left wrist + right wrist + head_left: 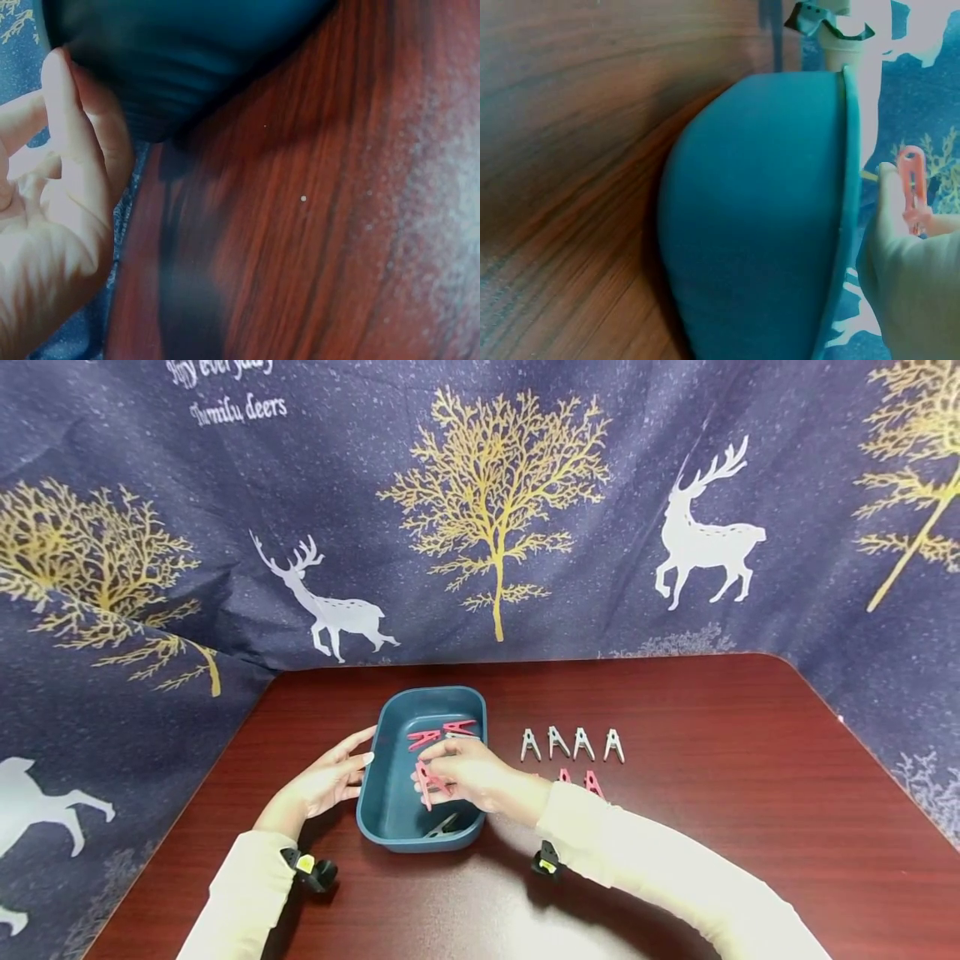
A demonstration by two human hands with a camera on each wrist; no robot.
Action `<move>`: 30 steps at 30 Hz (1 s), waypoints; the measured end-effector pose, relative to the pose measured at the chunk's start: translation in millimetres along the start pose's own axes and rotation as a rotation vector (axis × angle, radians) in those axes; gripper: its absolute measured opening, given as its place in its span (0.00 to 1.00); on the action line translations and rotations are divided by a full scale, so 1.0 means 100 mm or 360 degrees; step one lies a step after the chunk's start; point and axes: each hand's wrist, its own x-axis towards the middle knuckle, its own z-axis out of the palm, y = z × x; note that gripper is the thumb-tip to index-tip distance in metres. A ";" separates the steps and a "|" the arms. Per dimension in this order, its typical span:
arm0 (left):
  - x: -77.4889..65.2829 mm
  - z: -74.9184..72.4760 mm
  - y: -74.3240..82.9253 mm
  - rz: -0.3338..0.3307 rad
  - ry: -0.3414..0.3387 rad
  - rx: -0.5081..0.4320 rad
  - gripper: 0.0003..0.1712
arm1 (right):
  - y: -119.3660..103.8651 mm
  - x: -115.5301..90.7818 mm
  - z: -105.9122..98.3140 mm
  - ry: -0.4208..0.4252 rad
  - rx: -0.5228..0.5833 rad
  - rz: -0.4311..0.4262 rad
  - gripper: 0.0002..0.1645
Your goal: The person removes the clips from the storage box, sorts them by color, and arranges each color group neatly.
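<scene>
Over the blue tub, in the head view, a pink clip is held by the right grip, pinched closely between thumb and fingers; the tub's floor is set below it. The clip's long axis is turned roughly along the tub's length, its legs pointed toward the wearer. By the left grip, farther from this clip, the tub's left wall is touched from outside, fingers loosely extended, nothing enclosed. More clips are contained in the tub. To the right, on the glossy red-brown bench, four grey clips are laid in a row, with pink ones nearer, partly hidden by the right arm. Behind, a deer-printed cloth is hung.

In the left wrist view, the outer wall is met by fingertips near the rim; no clip is shown.

In the right wrist view, the pinched clip is seen held above rim level.
</scene>
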 end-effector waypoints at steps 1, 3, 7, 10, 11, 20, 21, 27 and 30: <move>0.00 0.00 0.00 0.0000 -0.0001 0.0003 0.35 | 0.00 -0.02 -0.01 -0.0005 0.0014 -0.0015 0.17; 0.01 -0.01 0.00 0.0007 -0.0008 0.0011 0.36 | -0.02 -0.07 -0.03 0.0002 0.0024 -0.0043 0.17; 0.02 -0.04 -0.01 0.0045 -0.0050 0.0018 0.35 | -0.05 -0.16 -0.08 0.0004 0.0028 -0.0096 0.18; 0.02 -0.06 -0.01 0.0078 -0.0093 -0.0001 0.34 | -0.06 -0.23 -0.15 0.0016 0.0056 -0.0116 0.19; 0.02 -0.07 -0.01 0.0082 -0.0098 -0.0002 0.34 | -0.07 -0.25 -0.17 0.0017 0.0067 -0.0121 0.20; 0.03 -0.01 0.01 0.0004 -0.0013 -0.0024 0.35 | -0.06 -0.41 -0.41 0.0051 0.0060 -0.0169 0.16; 0.03 -0.01 0.01 -0.0002 -0.0014 -0.0037 0.35 | -0.05 -0.43 -0.44 0.0056 0.0054 -0.0169 0.15; 0.02 0.01 0.00 -0.0016 -0.0019 -0.0065 0.35 | 0.01 -0.55 -0.59 0.0184 -0.0103 -0.0119 0.20; 0.00 0.00 -0.01 -0.0010 -0.0013 -0.0058 0.35 | 0.03 -0.60 -0.66 0.0261 -0.0246 -0.0103 0.22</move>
